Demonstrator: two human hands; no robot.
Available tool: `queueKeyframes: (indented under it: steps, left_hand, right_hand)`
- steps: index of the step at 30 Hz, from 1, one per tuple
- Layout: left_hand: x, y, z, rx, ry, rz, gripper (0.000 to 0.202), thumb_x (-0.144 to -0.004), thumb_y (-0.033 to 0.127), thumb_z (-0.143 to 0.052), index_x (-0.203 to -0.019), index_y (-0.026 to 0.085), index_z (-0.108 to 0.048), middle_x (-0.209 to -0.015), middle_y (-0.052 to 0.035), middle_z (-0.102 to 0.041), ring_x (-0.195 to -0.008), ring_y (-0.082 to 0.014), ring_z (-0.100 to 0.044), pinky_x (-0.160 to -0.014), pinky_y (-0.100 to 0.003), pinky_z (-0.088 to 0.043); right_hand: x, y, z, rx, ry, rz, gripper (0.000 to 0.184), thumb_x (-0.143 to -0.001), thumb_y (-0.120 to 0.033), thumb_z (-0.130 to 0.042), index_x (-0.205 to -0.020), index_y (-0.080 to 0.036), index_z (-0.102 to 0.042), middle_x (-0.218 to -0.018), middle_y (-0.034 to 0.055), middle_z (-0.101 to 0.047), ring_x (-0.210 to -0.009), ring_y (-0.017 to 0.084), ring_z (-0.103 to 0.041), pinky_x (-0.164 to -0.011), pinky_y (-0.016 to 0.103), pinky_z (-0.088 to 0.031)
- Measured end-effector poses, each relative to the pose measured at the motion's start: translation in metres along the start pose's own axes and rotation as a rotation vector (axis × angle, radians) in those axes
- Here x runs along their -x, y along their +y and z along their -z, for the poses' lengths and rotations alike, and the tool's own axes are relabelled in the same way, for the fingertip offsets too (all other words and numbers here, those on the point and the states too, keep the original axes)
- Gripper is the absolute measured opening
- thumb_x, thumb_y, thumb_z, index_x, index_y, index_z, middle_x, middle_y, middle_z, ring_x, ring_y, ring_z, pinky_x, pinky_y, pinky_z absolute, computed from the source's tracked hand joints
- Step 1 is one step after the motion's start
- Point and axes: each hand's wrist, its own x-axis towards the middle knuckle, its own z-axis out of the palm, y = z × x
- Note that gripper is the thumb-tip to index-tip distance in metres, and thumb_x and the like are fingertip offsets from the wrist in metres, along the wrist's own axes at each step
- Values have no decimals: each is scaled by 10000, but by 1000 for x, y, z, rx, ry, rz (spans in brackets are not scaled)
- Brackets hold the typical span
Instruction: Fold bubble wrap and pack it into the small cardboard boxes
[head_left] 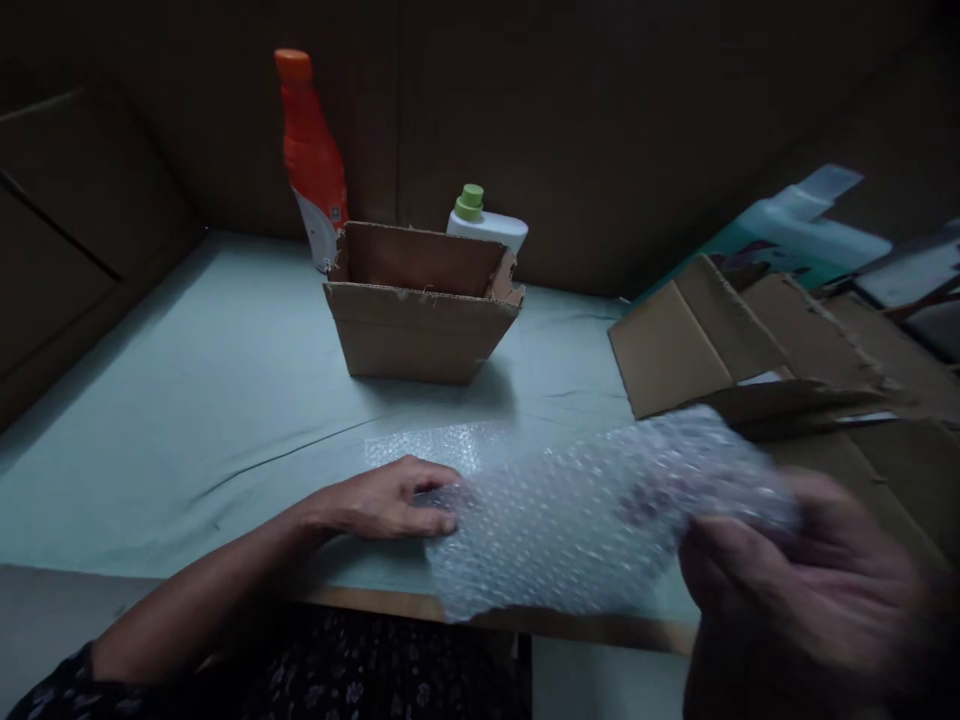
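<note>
A sheet of clear bubble wrap (570, 520) stretches between my two hands above the table's front edge. My left hand (394, 500) grips its left end between thumb and fingers. On the other side, my right hand (802, 570), blurred by motion, pinches the raised right end, with the thumb on top. Something dark shows faintly through the wrap near my right hand, too unclear to name. Another flat piece of bubble wrap (427, 445) lies on the cloth just behind my left hand.
An open cardboard box (424, 335) stands mid-table. Behind it are an orange-red bottle (315, 150) and a white bottle with a green cap (487, 222). Cut cardboard boxes (686, 345) and a teal bottle (787, 240) crowd the right. Cardboard walls (570, 120) enclose the back and left.
</note>
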Motion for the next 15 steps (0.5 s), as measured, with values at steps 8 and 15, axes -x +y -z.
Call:
queueKeyframes:
  steps: [8, 15]
  left_hand:
    - [69, -41, 37, -329, 398, 470, 461, -823, 443, -561, -1183, 164, -637, -909, -48, -674, -785, -197, -586, -716, -300, -439]
    - [63, -54, 43, -704, 397, 596, 509, -829, 364, -475, -1284, 171, -596, -769, -35, -667, -691, -208, -595, -670, -292, -402]
  right_hand:
    - [9, 71, -84, 347, -277, -29, 112, -889, -321, -635, -910, -211, -644, -768, 9, -683, -674, 173, -615, -633, 284, -465]
    - [9, 86, -120, 625, -284, 183, 159, -947, -297, -547, -996, -200, -663, -730, 36, -700, -666, 200, -626, -668, 314, -438]
